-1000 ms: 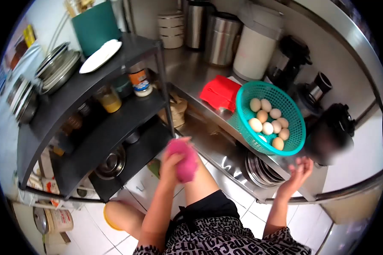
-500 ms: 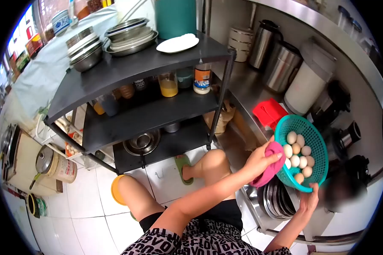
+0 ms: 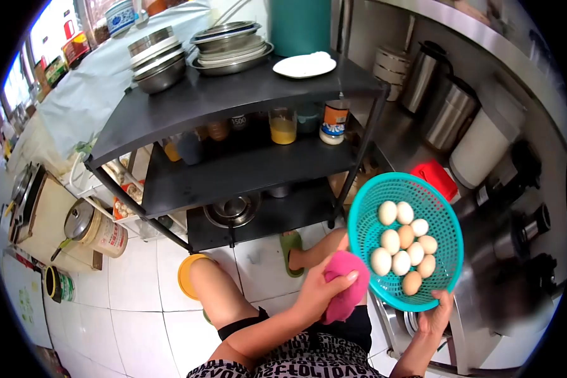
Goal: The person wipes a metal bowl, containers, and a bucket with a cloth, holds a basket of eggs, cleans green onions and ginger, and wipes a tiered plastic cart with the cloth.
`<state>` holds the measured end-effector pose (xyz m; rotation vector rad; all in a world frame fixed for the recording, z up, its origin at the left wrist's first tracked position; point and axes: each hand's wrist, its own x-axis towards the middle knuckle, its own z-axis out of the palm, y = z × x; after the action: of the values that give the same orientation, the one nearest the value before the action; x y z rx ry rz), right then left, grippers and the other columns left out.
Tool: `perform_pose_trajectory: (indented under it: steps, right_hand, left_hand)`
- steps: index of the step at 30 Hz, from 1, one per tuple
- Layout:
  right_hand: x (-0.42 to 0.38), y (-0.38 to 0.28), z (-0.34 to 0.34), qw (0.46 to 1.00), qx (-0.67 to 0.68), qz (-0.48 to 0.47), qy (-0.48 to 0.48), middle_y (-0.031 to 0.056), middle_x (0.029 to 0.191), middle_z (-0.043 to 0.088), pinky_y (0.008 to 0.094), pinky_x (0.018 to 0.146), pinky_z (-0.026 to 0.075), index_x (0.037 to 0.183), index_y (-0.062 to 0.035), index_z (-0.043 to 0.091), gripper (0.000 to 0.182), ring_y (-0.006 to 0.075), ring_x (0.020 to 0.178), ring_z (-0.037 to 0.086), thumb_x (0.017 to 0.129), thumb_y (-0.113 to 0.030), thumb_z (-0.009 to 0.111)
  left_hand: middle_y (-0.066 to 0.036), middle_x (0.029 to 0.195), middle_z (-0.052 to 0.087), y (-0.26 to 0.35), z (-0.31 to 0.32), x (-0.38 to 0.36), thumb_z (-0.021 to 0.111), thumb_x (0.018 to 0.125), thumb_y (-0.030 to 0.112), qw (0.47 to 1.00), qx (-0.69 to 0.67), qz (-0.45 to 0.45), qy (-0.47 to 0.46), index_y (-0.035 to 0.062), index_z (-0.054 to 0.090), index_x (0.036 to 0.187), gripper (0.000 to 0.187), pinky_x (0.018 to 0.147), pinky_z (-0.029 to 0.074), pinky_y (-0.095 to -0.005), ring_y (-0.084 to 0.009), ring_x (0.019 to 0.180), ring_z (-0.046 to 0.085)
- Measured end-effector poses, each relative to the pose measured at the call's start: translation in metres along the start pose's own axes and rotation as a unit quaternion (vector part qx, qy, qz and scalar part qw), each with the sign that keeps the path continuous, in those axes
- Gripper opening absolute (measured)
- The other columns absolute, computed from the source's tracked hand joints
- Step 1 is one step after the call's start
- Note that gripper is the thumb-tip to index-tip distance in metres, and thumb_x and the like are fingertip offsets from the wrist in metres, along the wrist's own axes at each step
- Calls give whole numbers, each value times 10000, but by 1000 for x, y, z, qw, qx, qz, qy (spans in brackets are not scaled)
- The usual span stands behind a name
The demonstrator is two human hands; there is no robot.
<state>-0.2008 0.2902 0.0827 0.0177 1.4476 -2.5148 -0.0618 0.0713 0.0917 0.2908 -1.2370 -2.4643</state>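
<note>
A green-blue plastic colander [image 3: 450, 217] tilts towards me with several pale and light-brown eggs [image 3: 402, 246] inside. At its lower rim, my right hand [image 3: 436, 315] is closed round the edge. My left hand [image 3: 321, 286] grips a bunched pink cloth [image 3: 346, 296], thumb pressed on top, right beside the colander's left rim. Part of the left fingers is hidden behind the cloth. My knees and lap lie below both hands.
A black shelf unit [image 3: 246, 94] with stacked metal bowls [image 3: 230, 47] and a white plate [image 3: 304, 65] stands ahead. On the steel counter to the right are a red container [image 3: 436, 179] and flasks [image 3: 448, 113]. A lidded pot [image 3: 79, 219] sits left.
Both hands and the colander of eggs have moved left, off the counter side towards my lap. The pink cloth has come along in my left hand. The view has turned slightly.
</note>
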Motion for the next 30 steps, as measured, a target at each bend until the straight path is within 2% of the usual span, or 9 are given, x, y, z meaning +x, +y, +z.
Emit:
perform_pose_trajectory:
  steps: [2,4,8,13,14,18,23,28,30]
  right_hand:
    - [3,13,33,999,1,29,-31,133,1258,523,391,1013,425,1377,-26,392,752,279,1151,518,639,24,526]
    - [9,29,60,996,-6,51,-69,133,1255,524,387,1015,422,1372,-25,394,752,277,1152,519,634,30,528]
    - [25,68,109,986,-18,78,-145,138,1266,533,396,1014,446,1354,-26,414,733,291,1157,534,630,28,509]
    - [44,117,170,970,-17,131,-205,126,1262,527,392,996,457,1374,-37,404,752,283,1159,528,630,43,486]
    - [49,125,182,964,-8,139,-228,123,1256,528,389,993,459,1374,-36,403,755,281,1155,529,628,48,485]
    - [39,127,228,950,-47,158,-264,116,1237,536,367,973,462,1384,-37,390,764,259,1122,539,633,59,493]
    - [53,154,220,943,37,179,-279,105,1230,546,342,946,480,1405,-48,377,767,229,1102,555,657,91,468]
    - [70,156,185,955,47,168,-238,100,1210,563,332,931,487,1400,-44,387,776,226,1102,566,642,106,465]
    - [81,146,169,960,64,136,-236,105,1225,563,338,941,481,1396,-41,396,788,231,1109,567,626,106,473]
  left_hand:
    - [-104,1332,499,15,-9,-13,623,884,176,999,-11,13,37,12,218,1504,758,984,430,-308,-158,1114,548]
    - [-74,1262,537,27,-21,-21,624,909,109,992,-87,28,87,5,245,1496,706,983,430,-302,-124,1115,534]
    - [-102,1360,484,42,-53,-24,591,908,67,973,-86,129,169,9,214,1503,707,986,452,-330,-163,1164,528]
    - [-117,1288,527,63,-98,-24,587,916,135,954,-78,176,229,9,235,1496,690,918,498,-338,-202,1097,573]
    - [-138,1346,496,72,-99,-23,559,886,173,953,-57,173,240,-17,262,1472,684,1050,380,-346,-223,1219,501]
    - [-144,1335,502,97,-100,-23,532,874,193,941,-34,232,246,-42,324,1433,641,1053,372,-346,-234,1208,505]
    - [-156,1326,510,91,-110,-20,537,865,194,922,-30,221,316,-64,375,1406,621,1029,396,-339,-234,1189,518]
    - [-155,1318,514,76,-111,-12,540,877,213,937,-14,202,284,-63,379,1403,616,1029,398,-332,-233,1189,519]
    - [-160,1325,510,68,-114,-4,539,879,202,962,-40,158,219,-58,349,1415,626,1046,389,-343,-243,1212,510]
